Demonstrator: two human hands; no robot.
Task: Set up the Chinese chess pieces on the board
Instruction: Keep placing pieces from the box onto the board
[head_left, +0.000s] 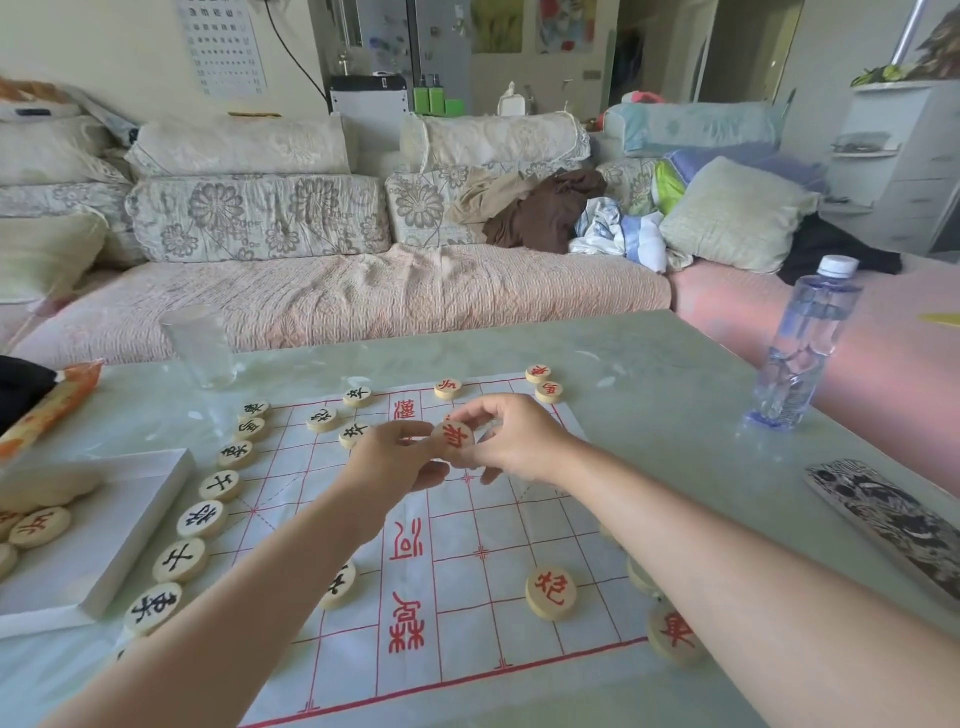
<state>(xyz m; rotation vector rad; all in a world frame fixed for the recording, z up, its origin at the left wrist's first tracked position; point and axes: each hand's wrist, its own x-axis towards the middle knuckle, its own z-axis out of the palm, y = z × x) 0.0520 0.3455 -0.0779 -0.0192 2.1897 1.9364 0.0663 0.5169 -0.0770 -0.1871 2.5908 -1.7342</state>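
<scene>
A white paper board (457, 597) with red grid lines lies on the table. Both hands meet above its middle, and a round wooden piece with a red character (453, 435) is held tilted between them. My left hand (392, 460) touches its left edge with its fingertips; my right hand (506, 439) pinches it from the right. Black-lettered pieces (201, 518) line the board's left edge, and a few more stand near the far left part of the board. Red-lettered pieces stand at the far edge (448, 388), the far right corner (538, 373) and the near right (550, 592).
An open white box (130, 525) holding more pieces sits at the left. An empty glass (200, 345) stands beyond the board, and a water bottle (802, 345) at the far right. A patterned phone case (888, 525) lies at the right edge. A sofa runs behind the table.
</scene>
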